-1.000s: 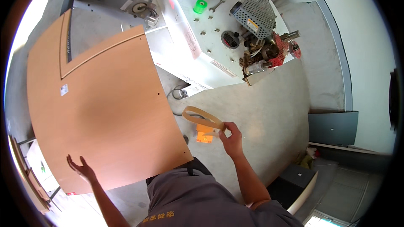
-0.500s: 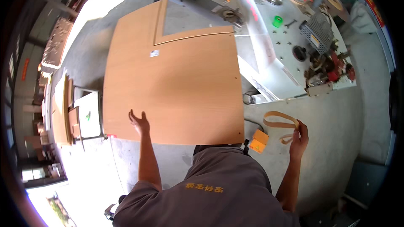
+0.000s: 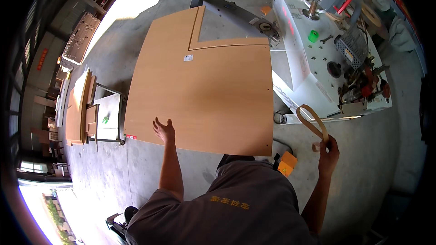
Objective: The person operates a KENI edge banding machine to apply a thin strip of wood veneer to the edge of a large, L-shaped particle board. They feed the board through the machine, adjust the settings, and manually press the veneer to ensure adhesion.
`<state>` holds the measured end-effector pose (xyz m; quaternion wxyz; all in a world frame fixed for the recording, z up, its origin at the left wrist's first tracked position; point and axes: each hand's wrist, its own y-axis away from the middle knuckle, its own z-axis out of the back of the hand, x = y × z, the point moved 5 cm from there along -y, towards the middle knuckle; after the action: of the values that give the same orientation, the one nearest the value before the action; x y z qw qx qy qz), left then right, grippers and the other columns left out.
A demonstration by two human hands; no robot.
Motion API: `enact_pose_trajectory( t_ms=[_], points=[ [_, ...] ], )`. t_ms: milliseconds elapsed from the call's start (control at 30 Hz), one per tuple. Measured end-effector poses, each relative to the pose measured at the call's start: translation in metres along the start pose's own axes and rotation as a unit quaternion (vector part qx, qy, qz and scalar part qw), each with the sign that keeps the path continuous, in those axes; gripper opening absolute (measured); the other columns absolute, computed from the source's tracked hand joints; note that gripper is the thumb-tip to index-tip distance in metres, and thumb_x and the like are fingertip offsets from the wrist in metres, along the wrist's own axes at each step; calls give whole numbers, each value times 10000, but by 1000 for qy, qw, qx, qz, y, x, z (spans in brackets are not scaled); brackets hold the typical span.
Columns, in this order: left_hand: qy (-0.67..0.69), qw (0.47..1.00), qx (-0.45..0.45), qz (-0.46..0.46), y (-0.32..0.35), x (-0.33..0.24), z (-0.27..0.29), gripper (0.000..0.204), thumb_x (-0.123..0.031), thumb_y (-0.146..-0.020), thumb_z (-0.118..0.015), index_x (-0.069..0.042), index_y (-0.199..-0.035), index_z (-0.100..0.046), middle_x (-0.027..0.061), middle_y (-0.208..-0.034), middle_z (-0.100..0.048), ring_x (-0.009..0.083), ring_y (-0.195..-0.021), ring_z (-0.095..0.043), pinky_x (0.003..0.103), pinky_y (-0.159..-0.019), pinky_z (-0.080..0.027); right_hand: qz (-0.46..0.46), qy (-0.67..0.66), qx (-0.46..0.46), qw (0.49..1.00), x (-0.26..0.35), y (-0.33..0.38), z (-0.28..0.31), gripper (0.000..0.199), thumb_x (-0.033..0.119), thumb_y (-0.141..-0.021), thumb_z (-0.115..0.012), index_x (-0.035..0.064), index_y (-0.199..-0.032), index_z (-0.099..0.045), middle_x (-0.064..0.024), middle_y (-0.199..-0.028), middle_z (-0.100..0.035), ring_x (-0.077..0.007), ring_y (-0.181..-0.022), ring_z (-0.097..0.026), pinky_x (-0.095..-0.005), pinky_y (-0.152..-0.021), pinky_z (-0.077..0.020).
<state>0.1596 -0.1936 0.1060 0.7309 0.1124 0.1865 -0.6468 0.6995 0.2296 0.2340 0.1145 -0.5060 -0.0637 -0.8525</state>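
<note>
Floor beneath strip in right grip

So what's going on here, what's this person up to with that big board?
A person's right hand holds a looped tan strip out to the right, clear of the large brown board. The open left hand appears over the board's near edge, fingers spread; whether it touches is hard to tell. A white machine stands beyond the strip, and an orange box sits on the floor by the person.
</note>
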Motion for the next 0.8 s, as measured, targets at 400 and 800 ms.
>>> enact_pose_trajectory(
  t_ms=[400, 800],
  points=[
    [21, 999, -27, 35, 21, 36, 12, 870, -348, -868, -719, -115, -1562, -249, 162, -1622, -219, 383, -1495, -195, 554, -1193, -207, 90, 4, 35, 995, 31, 4, -26, 309, -44, -791, -684, 6, -1084, -598, -100, -1077, -588, -229, -975, -599, -334, -849, -508],
    [378, 693, 206, -578, 259, -284, 119, 610, 58, -758, -755, -15, -1332, -561, 168, -1376, -560, 348, -1305, -515, 430, -1082, -432, 262, 162, 12, 951, 111, 27, 13, 395, -18, -740, -725, 84, -1121, -707, -78, -1026, -646, -302, -1035, -561, -425, -923, -476]
  ],
)
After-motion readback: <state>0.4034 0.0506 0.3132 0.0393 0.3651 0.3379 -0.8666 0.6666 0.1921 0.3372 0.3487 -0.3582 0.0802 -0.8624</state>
